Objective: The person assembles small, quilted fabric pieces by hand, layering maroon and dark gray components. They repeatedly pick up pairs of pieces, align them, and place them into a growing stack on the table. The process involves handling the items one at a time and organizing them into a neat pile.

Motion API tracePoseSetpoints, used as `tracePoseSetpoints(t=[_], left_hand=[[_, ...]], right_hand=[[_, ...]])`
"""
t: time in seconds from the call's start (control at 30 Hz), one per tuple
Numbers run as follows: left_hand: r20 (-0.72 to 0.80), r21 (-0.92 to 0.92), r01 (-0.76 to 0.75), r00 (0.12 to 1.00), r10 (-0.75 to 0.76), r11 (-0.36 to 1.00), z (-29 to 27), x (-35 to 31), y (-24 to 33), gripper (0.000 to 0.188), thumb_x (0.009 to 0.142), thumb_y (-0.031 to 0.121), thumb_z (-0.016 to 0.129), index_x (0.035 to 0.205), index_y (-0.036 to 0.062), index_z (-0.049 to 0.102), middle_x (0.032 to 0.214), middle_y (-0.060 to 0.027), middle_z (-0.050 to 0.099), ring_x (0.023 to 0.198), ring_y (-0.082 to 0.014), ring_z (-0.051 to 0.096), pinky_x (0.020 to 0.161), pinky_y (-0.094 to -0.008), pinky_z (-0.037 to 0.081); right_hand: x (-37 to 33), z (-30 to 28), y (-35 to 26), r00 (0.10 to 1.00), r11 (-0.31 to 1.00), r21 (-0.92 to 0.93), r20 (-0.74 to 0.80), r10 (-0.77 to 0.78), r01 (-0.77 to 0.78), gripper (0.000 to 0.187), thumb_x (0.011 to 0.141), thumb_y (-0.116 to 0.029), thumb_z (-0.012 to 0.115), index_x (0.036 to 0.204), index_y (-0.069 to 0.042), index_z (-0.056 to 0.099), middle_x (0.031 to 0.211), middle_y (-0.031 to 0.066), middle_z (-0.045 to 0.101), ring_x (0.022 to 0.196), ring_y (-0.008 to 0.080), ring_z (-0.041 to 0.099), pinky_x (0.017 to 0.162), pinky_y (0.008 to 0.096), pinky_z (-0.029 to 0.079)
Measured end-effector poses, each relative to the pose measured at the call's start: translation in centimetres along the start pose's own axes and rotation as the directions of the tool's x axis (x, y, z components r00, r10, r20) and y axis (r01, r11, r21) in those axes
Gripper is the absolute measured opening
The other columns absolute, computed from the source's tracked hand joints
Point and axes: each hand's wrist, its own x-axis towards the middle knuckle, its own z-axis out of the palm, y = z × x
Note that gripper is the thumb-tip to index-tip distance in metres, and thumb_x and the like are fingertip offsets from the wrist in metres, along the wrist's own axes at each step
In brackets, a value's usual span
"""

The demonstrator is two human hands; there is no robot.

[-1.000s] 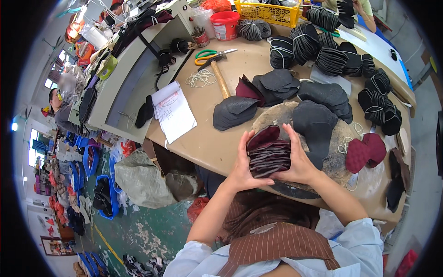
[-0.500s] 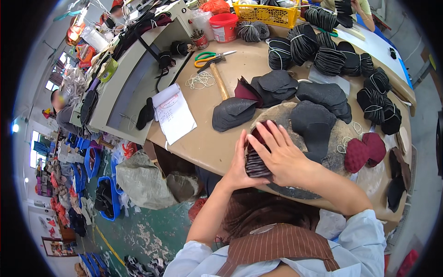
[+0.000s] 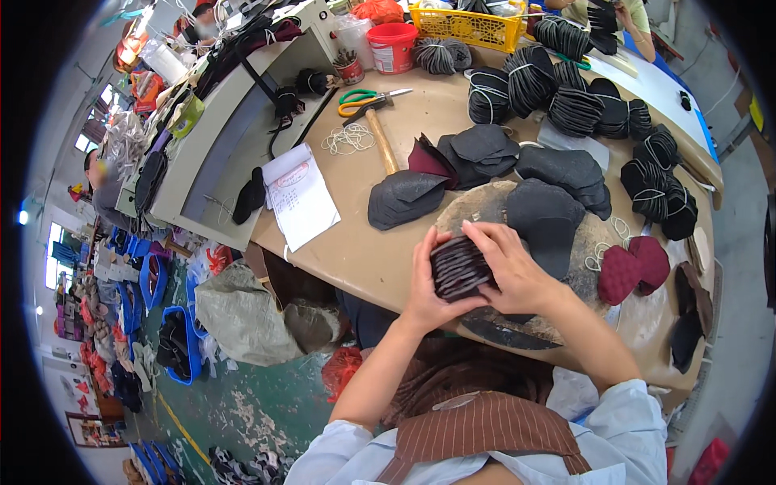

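Observation:
Between my two hands is a stack of dark cut pieces (image 3: 459,269), its layered edges facing up. My left hand (image 3: 426,283) wraps the stack's left side and underside, thumb along the bottom. My right hand (image 3: 511,271) grips it from the right, fingers over the top. Beneath them lies a round worn block (image 3: 477,204), with black cut pieces (image 3: 543,222) resting on it just beyond my right hand. More flat black pieces (image 3: 404,199) lie past my left hand, and a maroon piece (image 3: 431,160) sits among others behind.
A wooden-handled hammer (image 3: 380,139), orange-and-green scissors (image 3: 365,101), white string (image 3: 349,140) and a notepad (image 3: 304,202) lie on the table. Tied black bundles (image 3: 575,111) stand at the back right. Maroon pieces (image 3: 632,271) lie to the right. Another person's hand (image 3: 624,14) shows at the far edge.
My right hand has slid off the top of the stack to its right side, uncovering more of its layered edges. The stack has turned slightly.

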Motion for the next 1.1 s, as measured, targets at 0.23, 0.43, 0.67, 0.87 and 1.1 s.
tracePoseSetpoints(t=[0.23, 0.43, 0.67, 0.87, 1.1], left_hand=[[0.113, 0.126, 0.162, 0.978, -0.176, 0.979, -1.3, -1.4, -1.9, 0.12, 0.06, 0.011, 0.089, 0.149, 0.002, 0.009, 0.133, -0.0169, 0.044, 0.121, -0.0261, 0.048, 0.103, -0.0371, 0.04], [0.079, 0.096, 0.167, 0.981, -0.175, 0.981, -1.1, -1.7, -2.0, 0.122, 0.058, 0.006, 0.089, 0.149, 0.004, 0.007, 0.132, -0.0171, 0.045, 0.121, -0.0267, 0.049, 0.102, -0.0373, 0.041], [0.09, 0.1, 0.144, 0.984, -0.153, 0.984, -0.8, -1.5, -2.2, 0.132, 0.054, 0.01, 0.091, 0.149, 0.0066, 0.0, 0.136, -0.0195, 0.039, 0.125, -0.0303, 0.045, 0.104, -0.0404, 0.038], [0.092, 0.119, 0.16, 0.981, -0.171, 0.98, -0.8, -1.7, -2.2, 0.131, 0.056, 0.006, 0.09, 0.149, 0.0082, -0.003, 0.136, -0.0189, 0.039, 0.123, -0.0292, 0.047, 0.103, -0.0402, 0.041], [0.1, 0.136, 0.124, 0.985, -0.139, 0.983, -0.7, -1.8, -2.5, 0.128, 0.058, 0.006, 0.089, 0.148, 0.0068, -0.002, 0.135, -0.0186, 0.042, 0.121, -0.0275, 0.051, 0.101, -0.0391, 0.043]], right_hand=[[-1.7, 0.2, 1.2, 0.995, 0.994, 0.039, 0.023, 0.099, -0.1, 0.103, 0.066, -0.021, 0.075, 0.148, -0.001, 0.016, 0.147, 0.0234, 0.024, 0.135, 0.0394, 0.028, 0.111, 0.0451, 0.023], [-5.3, 0.5, -1.7, 0.93, 0.896, 0.332, -0.116, 0.35, -0.296, 0.083, 0.072, -0.015, 0.073, 0.142, 0.0, 0.031, 0.122, 0.0185, 0.043, 0.114, 0.0351, 0.044, 0.102, 0.0416, 0.034], [-6.4, 2.6, -4.4, 0.942, 0.956, -0.026, -0.182, 0.283, -0.293, 0.079, 0.07, -0.013, 0.072, 0.14, -0.001, 0.037, 0.139, 0.0217, 0.034, 0.125, 0.0391, 0.036, 0.104, 0.0461, 0.031], [-6.8, 3.5, -4.7, 0.926, 0.953, 0.057, -0.227, 0.301, -0.296, 0.073, 0.07, -0.014, 0.072, 0.136, -0.003, 0.042, 0.144, 0.0219, 0.029, 0.128, 0.0406, 0.032, 0.106, 0.047, 0.029], [-6.7, 3.7, -4.5, 0.928, 0.964, 0.036, -0.264, 0.262, -0.262, 0.055, 0.07, -0.011, 0.072, 0.119, -0.005, 0.05, 0.144, 0.0197, 0.036, 0.128, 0.0394, 0.035, 0.104, 0.0471, 0.031]])
